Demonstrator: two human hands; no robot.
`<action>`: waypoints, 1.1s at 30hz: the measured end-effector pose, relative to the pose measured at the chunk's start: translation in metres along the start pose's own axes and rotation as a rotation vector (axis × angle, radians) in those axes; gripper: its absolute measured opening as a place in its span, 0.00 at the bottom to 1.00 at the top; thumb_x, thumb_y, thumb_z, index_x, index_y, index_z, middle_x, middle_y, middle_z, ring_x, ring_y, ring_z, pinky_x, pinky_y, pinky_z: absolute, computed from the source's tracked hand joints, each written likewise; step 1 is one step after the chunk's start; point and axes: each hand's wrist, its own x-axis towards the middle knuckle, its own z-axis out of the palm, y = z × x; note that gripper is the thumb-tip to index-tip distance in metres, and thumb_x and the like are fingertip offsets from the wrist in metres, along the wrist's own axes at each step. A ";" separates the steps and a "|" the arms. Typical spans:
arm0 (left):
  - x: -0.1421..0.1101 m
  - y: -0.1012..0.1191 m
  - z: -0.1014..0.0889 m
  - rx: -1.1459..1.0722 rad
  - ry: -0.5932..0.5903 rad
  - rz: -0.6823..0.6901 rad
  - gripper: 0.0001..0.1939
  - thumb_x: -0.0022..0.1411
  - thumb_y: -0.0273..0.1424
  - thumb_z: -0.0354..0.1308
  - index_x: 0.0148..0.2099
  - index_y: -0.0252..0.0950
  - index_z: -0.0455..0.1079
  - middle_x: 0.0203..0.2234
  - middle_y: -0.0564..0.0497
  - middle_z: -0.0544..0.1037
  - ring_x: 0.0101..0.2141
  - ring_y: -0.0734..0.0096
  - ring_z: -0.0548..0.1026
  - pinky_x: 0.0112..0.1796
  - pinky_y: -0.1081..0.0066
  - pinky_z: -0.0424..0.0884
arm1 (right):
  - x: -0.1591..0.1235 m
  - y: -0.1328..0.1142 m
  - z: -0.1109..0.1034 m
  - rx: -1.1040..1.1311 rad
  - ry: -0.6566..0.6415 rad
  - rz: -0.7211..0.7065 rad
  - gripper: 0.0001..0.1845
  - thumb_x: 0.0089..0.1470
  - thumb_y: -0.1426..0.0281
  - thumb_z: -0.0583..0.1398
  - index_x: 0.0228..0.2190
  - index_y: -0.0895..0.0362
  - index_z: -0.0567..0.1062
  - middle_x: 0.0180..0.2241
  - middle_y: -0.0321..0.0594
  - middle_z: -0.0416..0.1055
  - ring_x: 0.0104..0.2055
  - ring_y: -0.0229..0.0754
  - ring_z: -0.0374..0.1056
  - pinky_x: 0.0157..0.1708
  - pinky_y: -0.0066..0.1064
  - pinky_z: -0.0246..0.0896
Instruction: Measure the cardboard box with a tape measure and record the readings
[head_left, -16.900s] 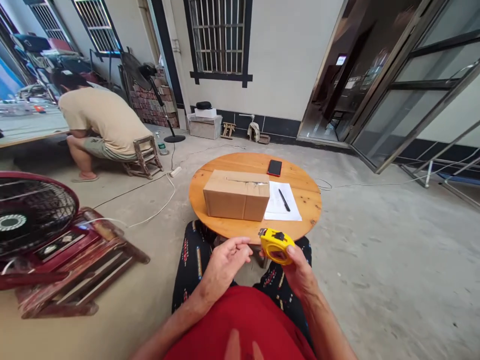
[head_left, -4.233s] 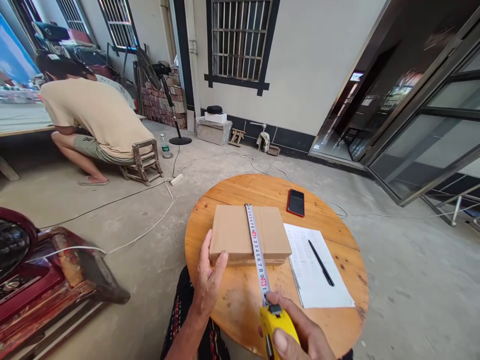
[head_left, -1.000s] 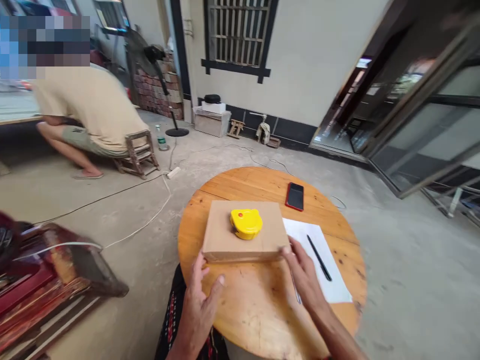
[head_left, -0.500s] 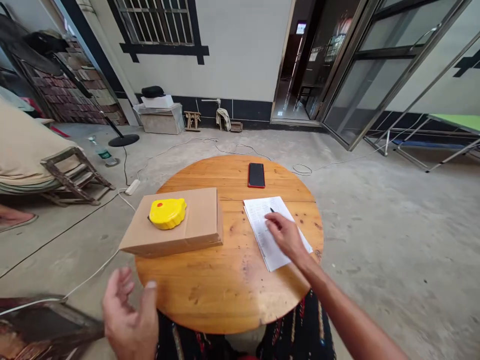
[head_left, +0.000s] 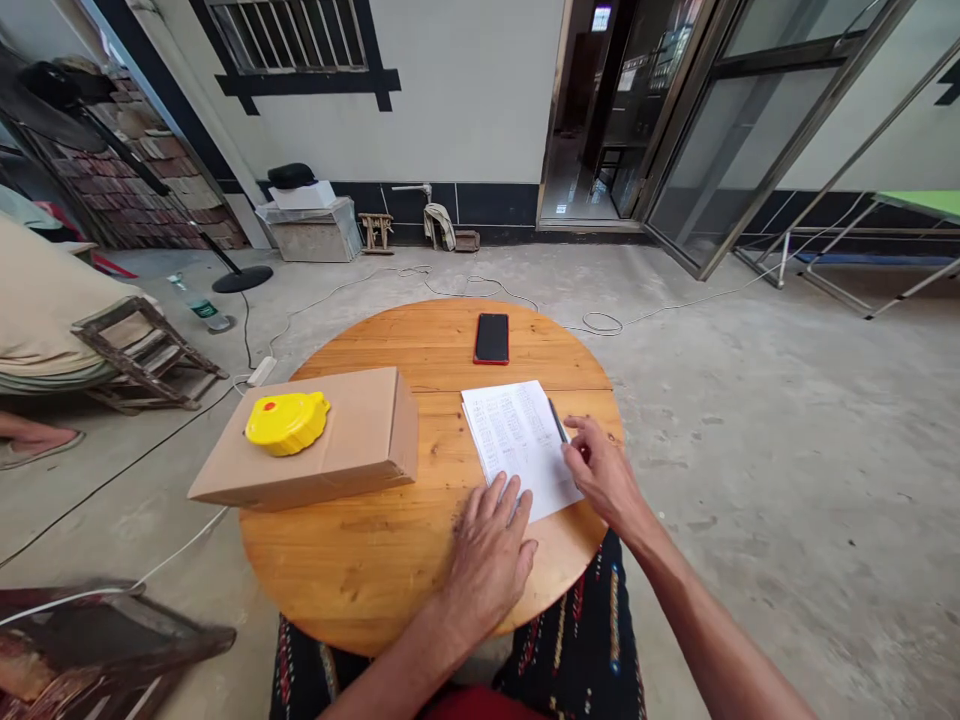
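My left hand lies open, its fingers spread across the lower left edge of the white paper sheets and the tabletop beside them. Rows of handwriting cover the upper part of the top sheet. At the paper's right edge, the bent thumb and index finger of my right hand close on the lower end of a dark pen. The pen slants up and to the left.
A cardboard box bearing a yellow tape-measure-like case stands on the left of the round wooden table. A red-edged phone lies at the far side. Cables and a wooden stool are on the floor.
My left hand has come from the air left of the table onto the paper's lower edge. My right hand, with the pen, has shifted to the paper's right edge. The view has shifted slightly.
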 end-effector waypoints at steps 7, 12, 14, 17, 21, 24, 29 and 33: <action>-0.022 -0.024 0.000 0.030 0.005 0.068 0.21 0.65 0.24 0.49 0.59 0.38 0.66 0.60 0.46 0.68 0.63 0.59 0.60 0.60 0.52 0.59 | -0.055 0.037 -0.034 0.696 0.027 0.125 0.16 0.60 0.59 0.57 0.41 0.55 0.77 0.26 0.37 0.71 0.28 0.40 0.67 0.30 0.32 0.62; -0.043 -0.041 -0.007 0.048 0.030 0.092 0.20 0.64 0.22 0.48 0.57 0.36 0.67 0.59 0.44 0.69 0.62 0.58 0.61 0.59 0.52 0.62 | -0.077 0.041 -0.025 0.906 0.045 0.051 0.17 0.55 0.65 0.63 0.47 0.52 0.74 0.31 0.38 0.74 0.29 0.41 0.70 0.32 0.35 0.67; -0.047 -0.042 -0.008 0.049 0.044 0.081 0.19 0.64 0.22 0.48 0.55 0.35 0.68 0.58 0.44 0.70 0.61 0.56 0.62 0.58 0.51 0.64 | -0.080 0.033 -0.021 0.882 0.198 0.028 0.13 0.54 0.67 0.65 0.42 0.53 0.75 0.28 0.35 0.72 0.27 0.40 0.69 0.30 0.33 0.65; -0.049 -0.039 -0.010 0.035 0.061 0.052 0.19 0.63 0.21 0.48 0.54 0.36 0.69 0.57 0.44 0.71 0.60 0.56 0.64 0.58 0.50 0.65 | -0.082 0.019 -0.015 0.888 0.395 0.023 0.08 0.58 0.65 0.62 0.39 0.54 0.77 0.23 0.34 0.69 0.25 0.38 0.66 0.27 0.32 0.62; -0.047 -0.036 -0.012 0.011 0.063 0.028 0.18 0.63 0.21 0.48 0.53 0.35 0.69 0.56 0.44 0.72 0.60 0.56 0.64 0.57 0.50 0.65 | -0.083 0.010 -0.005 0.940 0.369 0.003 0.18 0.61 0.60 0.57 0.48 0.54 0.76 0.30 0.41 0.75 0.31 0.44 0.71 0.29 0.36 0.64; -0.046 -0.036 -0.014 0.003 0.069 0.037 0.18 0.63 0.21 0.49 0.53 0.34 0.69 0.56 0.43 0.72 0.60 0.55 0.64 0.57 0.50 0.65 | -0.082 0.013 0.006 0.960 0.302 0.008 0.20 0.63 0.58 0.53 0.46 0.55 0.77 0.36 0.45 0.77 0.33 0.46 0.73 0.28 0.37 0.64; -0.048 -0.032 -0.017 0.002 0.097 -0.007 0.17 0.62 0.20 0.49 0.51 0.36 0.70 0.55 0.45 0.73 0.59 0.55 0.64 0.57 0.48 0.64 | -0.072 0.017 0.018 0.955 0.181 0.045 0.15 0.62 0.61 0.56 0.43 0.54 0.78 0.30 0.40 0.77 0.29 0.42 0.72 0.29 0.35 0.66; -0.046 -0.015 -0.022 -0.008 0.181 -0.058 0.16 0.63 0.21 0.50 0.51 0.35 0.69 0.54 0.44 0.73 0.59 0.54 0.63 0.57 0.48 0.63 | -0.062 0.008 0.019 0.871 0.143 0.110 0.12 0.58 0.62 0.61 0.41 0.54 0.78 0.29 0.38 0.78 0.27 0.40 0.71 0.29 0.32 0.67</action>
